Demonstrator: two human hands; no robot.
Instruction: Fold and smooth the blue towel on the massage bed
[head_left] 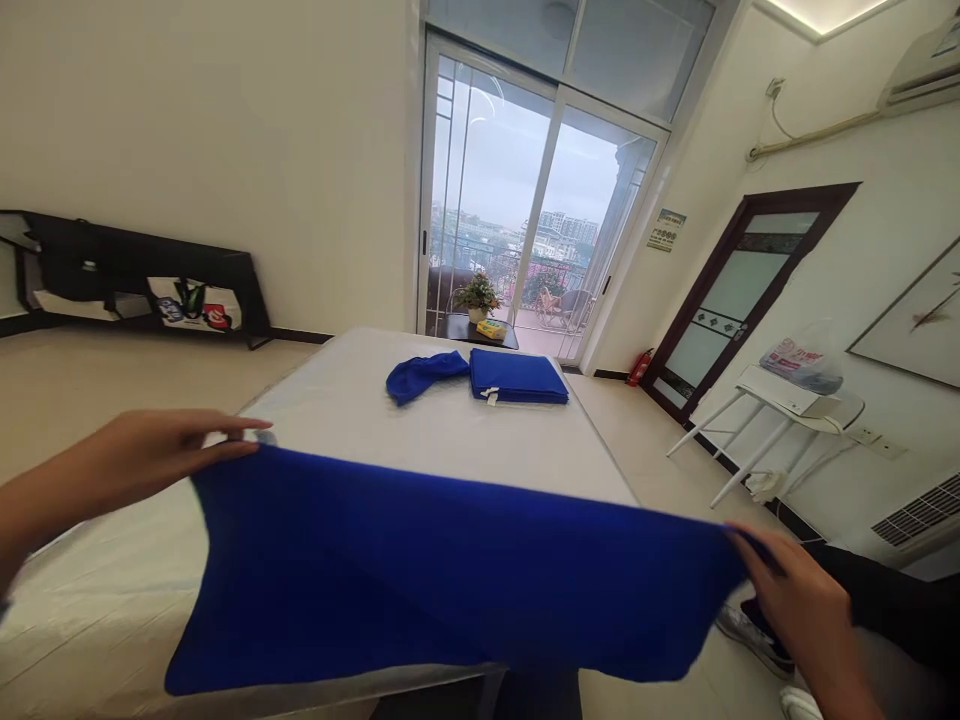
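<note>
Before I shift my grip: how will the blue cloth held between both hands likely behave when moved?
The blue cloth is probably floppy: its sides and lower edge hang in curves. It looks light, with the left hand and right hand pinching its top edge. If slackened, that edge may sag: only its ends are gripped.

A plastic bag (801, 368) sits on a white table (850, 412), a fire extinguisher (640, 367) beside the dark-framed door (712, 300).
</note>
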